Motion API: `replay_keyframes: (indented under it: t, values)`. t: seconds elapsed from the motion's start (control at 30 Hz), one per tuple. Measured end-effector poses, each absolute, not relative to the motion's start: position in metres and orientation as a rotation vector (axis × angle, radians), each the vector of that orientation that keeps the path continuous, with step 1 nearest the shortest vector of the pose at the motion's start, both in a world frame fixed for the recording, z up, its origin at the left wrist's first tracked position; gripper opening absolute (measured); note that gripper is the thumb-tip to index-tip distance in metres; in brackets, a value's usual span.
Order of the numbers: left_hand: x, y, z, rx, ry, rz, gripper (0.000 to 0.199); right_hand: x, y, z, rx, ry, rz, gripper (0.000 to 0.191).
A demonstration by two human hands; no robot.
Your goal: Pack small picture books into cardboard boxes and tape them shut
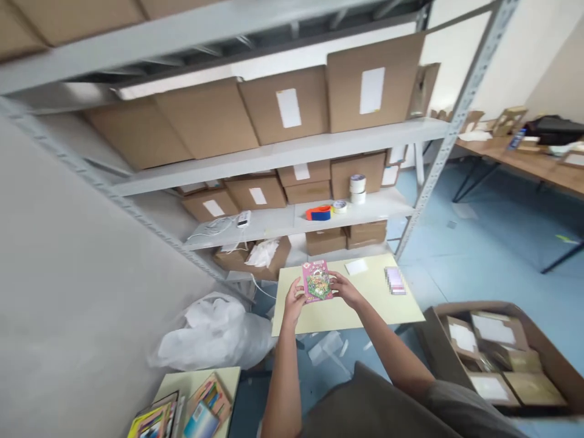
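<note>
I saw the person's left hand (295, 297) grasping a pink picture book (318, 281) at its eight o'clock and the right hand (345, 289) at its three, holding it over the pale table (365, 311), a white card (356, 266) lying at the book's two o'clock.

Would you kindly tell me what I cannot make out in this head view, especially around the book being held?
In the head view:
Pink book: back hidden, facing away; cover lettering too small.
Left hand and right hand: any fingertips behind the book, which hides them.
Purple item: pixelated, details lost.
Books at lower left: cut off by the bottom edge.
</note>
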State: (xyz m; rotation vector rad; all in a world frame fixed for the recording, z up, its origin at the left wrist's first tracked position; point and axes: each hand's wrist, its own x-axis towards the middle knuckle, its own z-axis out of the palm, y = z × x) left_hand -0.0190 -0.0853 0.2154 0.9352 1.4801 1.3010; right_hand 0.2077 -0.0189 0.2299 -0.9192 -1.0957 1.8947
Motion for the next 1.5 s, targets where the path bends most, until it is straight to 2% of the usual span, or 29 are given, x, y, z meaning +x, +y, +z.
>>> replay_keyframes:
  t: [0.17, 0.3, 0.5, 0.63, 0.8, 1.0, 1.2, 1.33, 1.5]
  values:
    - [0.046, -0.026, 0.211, 1.083, 1.424, 1.133, 0.07, 0.283, 0.008, 0.227, -0.938, -1.017, 1.819, 0.066]
    - [0.07, 0.003, 0.208, 1.153, 1.401, 1.124, 0.068, 0.31, 0.019, 0.222, -0.918, -0.958, 1.781, 0.065]
    - [0.087, 0.019, 0.219, 1.429, 1.501, 1.242, 0.038, 0.308, 0.028, 0.221, -0.895, -0.927, 1.657, 0.058]
    - [0.1, 0.023, 0.228, 1.478, 1.304, 1.206, 0.047, 0.287, 0.035, 0.23, -0.858, -1.094, 1.563, 0.059]
    - [0.088, 0.039, 0.229, 1.293, 1.22, 1.257, 0.061, 0.253, 0.048, 0.236, -0.887, -1.292, 1.44, 0.048]
    - [0.032, 0.052, 0.236, 0.868, 1.026, 1.26, 0.08, 0.242, 0.06, 0.242, -1.206, -1.148, 1.195, 0.055]
    - [0.016, 0.054, 0.239, 0.808, 0.957, 1.219, 0.078, 0.226, 0.057, 0.249, -0.99, -1.01, 1.544, 0.048]
    - [0.012, 0.058, 0.233, 0.863, 0.975, 1.238, 0.074, 0.219, 0.053, 0.253, -0.974, -0.979, 1.574, 0.049]
    - [0.009, 0.058, 0.233, 1.108, 1.291, 1.388, 0.071, 0.214, 0.053, 0.262, -0.945, -1.063, 1.478, 0.053]
